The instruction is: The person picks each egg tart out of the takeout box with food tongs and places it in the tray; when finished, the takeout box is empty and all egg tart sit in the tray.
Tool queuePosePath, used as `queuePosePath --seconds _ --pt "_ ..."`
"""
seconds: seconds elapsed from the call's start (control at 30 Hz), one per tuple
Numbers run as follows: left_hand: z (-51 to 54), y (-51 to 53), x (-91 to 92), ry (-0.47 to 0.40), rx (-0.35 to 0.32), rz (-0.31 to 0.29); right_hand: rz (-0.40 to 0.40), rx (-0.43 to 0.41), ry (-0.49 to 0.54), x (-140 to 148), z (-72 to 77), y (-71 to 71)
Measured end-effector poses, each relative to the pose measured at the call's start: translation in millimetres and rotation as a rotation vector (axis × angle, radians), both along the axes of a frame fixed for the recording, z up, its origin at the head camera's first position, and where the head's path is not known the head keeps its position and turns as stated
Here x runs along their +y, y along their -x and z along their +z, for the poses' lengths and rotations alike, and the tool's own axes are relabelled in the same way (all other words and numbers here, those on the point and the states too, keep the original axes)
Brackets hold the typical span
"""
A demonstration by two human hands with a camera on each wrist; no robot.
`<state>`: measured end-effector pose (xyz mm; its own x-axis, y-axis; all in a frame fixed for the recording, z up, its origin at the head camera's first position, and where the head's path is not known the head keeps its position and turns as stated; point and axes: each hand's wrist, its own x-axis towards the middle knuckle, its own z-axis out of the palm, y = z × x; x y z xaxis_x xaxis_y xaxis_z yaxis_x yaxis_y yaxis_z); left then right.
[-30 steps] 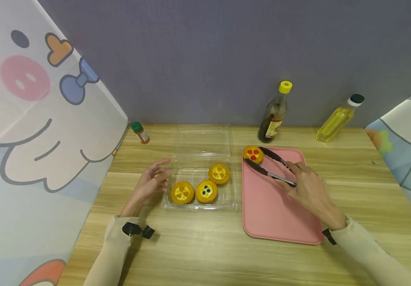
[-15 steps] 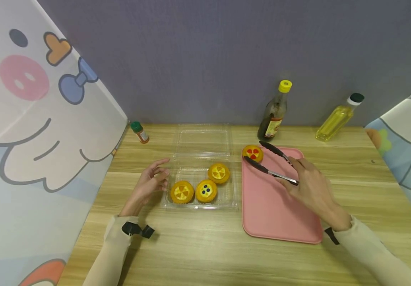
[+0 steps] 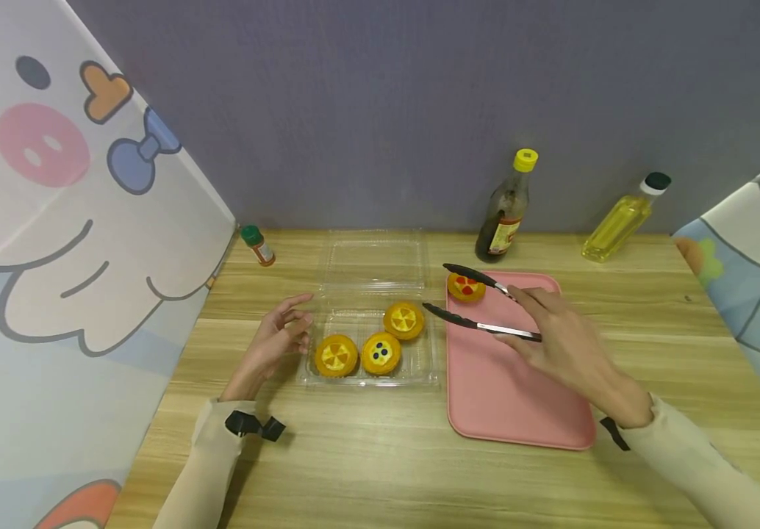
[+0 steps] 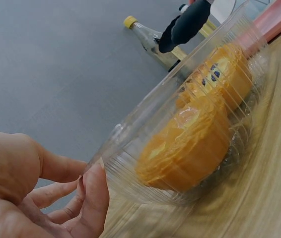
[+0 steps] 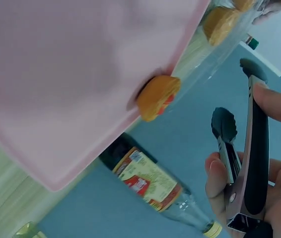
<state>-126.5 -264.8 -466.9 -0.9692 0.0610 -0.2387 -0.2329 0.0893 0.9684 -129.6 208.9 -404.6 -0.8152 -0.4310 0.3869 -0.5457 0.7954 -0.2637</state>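
Observation:
My left hand point(image 3: 281, 338) is at the left side of a clear plastic clamshell box point(image 3: 413, 371), thumb and fingertips pinching its rim point(image 4: 111, 140) in the left wrist view. Three tarts sit inside: two with orange wedges, one front-left point(image 3: 337, 355) and one back-right point(image 3: 403, 321), and one with blue berries point(image 3: 381, 353). My right hand point(image 3: 568, 356) grips black-tipped metal tongs point(image 5: 255, 158), their arms spread with nothing between the tips. Below the tongs, a tart with red topping point(image 3: 464, 289) rests in the far left corner of a pink tray point(image 3: 512, 419), partly covered by the upper arm.
The box's lid point(image 3: 375, 261) lies folded back toward the wall. Behind the tray stands a dark sauce bottle point(image 3: 504, 220) with a yellow cap. An oil bottle point(image 3: 621, 224) is farther right, and a small green-capped spice jar point(image 3: 259, 247) stands back left.
The tongs have come off the red-topped tart, spread wider and moved left toward the box. The red-topped tart stays on the tray. My left hand has not moved.

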Motion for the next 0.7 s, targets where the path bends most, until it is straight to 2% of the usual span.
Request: queuePosePath --seconds 0.13,0.33,0.7 --pt "-0.3 -0.4 -0.3 0.001 0.001 0.000 0.066 -0.028 -0.007 -7.9 4.3 -0.4" --pt "-0.9 -0.6 -1.4 0.005 0.011 -0.005 0.181 -0.052 -0.098 -19.9 12.3 1.9" --pt "-1.3 -0.4 -0.8 0.002 0.007 -0.006 0.402 -0.067 -0.232 -40.8 31.2 24.4"
